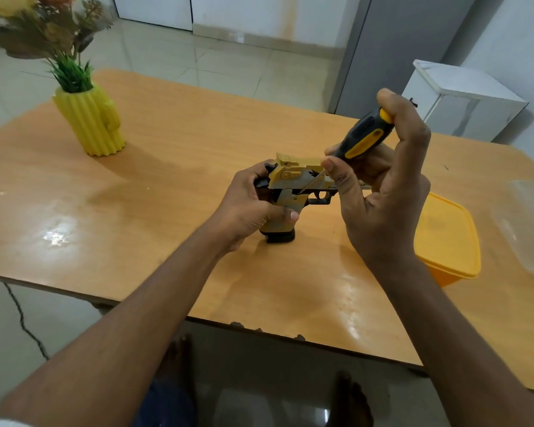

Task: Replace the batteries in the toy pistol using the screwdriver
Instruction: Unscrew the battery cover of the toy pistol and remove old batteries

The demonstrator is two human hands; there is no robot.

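While left hand (253,208) grips the toy pistol (293,192) upright mid-table, right hand (383,180) holds the screwdriver (364,135), tip angled into its side. Risk: slanted tip slips, strips the screw. Yellow container (447,241) sits right, vase (90,118) far left.

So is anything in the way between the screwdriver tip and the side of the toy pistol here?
Nothing visible. The right hand grips the screwdriver, its shaft slanting down to the toy pistol, which the left hand holds upright by the grip on the table. The tip's exact contact is too small to tell.
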